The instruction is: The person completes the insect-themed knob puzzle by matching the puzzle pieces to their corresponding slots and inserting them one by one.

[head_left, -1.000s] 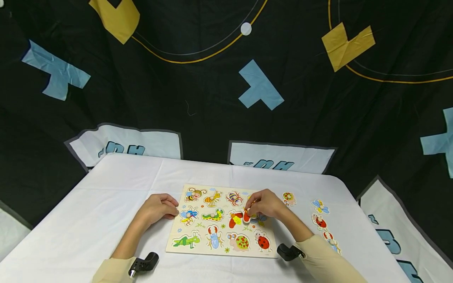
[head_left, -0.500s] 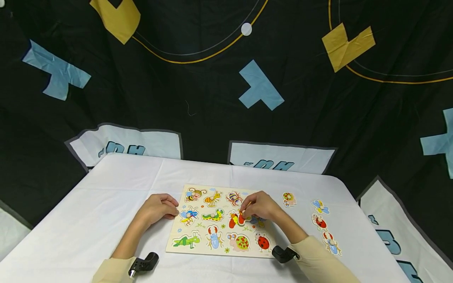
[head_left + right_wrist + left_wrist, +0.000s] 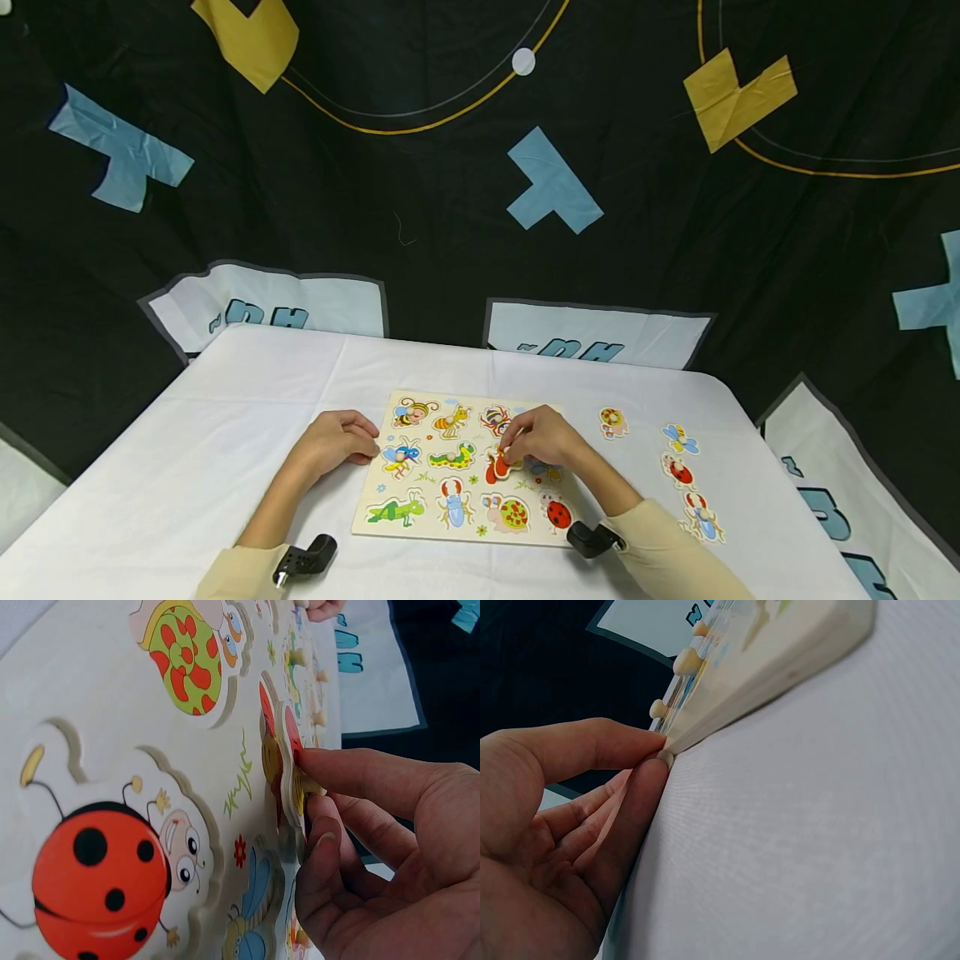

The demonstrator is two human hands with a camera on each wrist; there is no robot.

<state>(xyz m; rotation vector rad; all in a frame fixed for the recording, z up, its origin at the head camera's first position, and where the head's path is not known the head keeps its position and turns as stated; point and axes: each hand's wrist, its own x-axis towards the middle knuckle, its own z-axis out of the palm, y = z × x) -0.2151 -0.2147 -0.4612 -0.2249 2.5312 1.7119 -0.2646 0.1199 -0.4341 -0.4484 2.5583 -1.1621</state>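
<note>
Head view: the left hand [image 3: 341,439] is at the left edge of the puzzle board [image 3: 433,527]; the right hand [image 3: 546,435] pinches the red butterfly piece [image 3: 501,468] over the middle row. To the board's right lie a snail piece [image 3: 612,423], a bee piece [image 3: 678,438], a ladybug piece [image 3: 678,472] and a stag beetle piece [image 3: 702,517]. Left wrist view: thumb and forefinger are brought together on the board's edge; judged adequate as a brace, provided light hold is maintained against sliding. Right wrist view: thumb and fingers pinch what appears to be the piece's knob [image 3: 313,785], the piece just beside the matching butterfly recess [image 3: 268,750]; whether they touch cannot be told. Recommended practice: line up the wing outlines first, level the piece with the board, turn it slightly by the knob, and press only once the edges agree.
</note>
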